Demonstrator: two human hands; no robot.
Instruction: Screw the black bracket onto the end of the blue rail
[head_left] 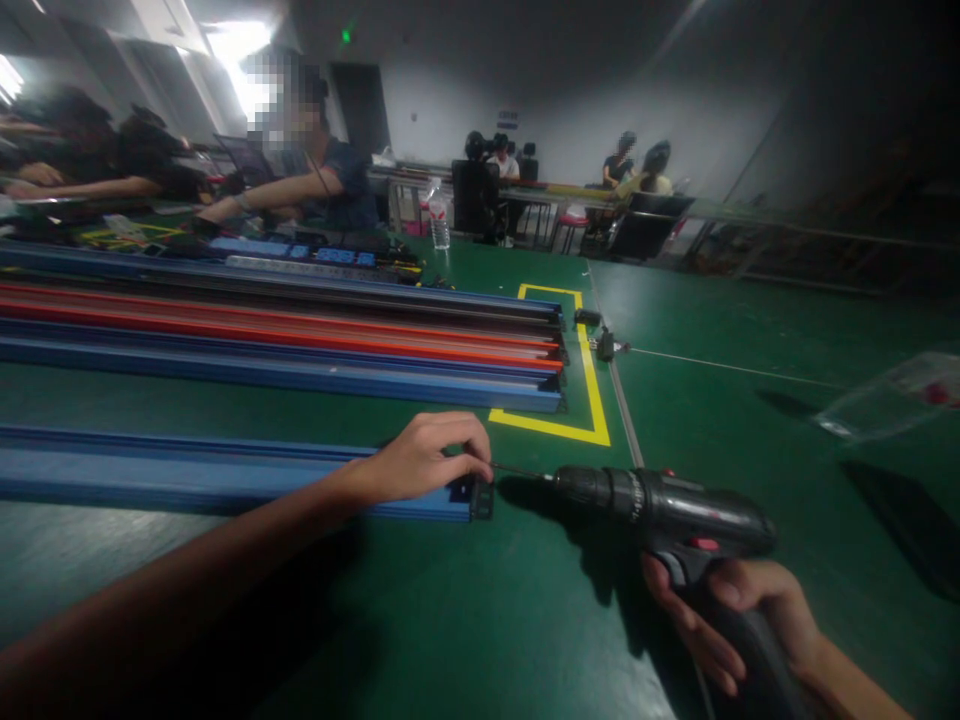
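Note:
My right hand (750,620) is wrapped round the grip of a black cordless drill (667,510), low on the right. From its chuck a long thin driver bit (521,472) points left. The tip of the bit meets the fingertips of my left hand (439,455), which are pinched together; whatever is between them is too small to make out. That hand lies over the right end of a long blue channel-shaped profile (300,475). A black end cap (482,497) closes the profile's end, just below my left fingertips.
Farther back lie several long blue and red profiles (337,335), their ends inside a yellow tape mark (596,400). Small black parts (604,345) and a cord stand beyond. A clear bottle (892,395) lies at right; another bottle (440,215) stands farther off. Several people sit around.

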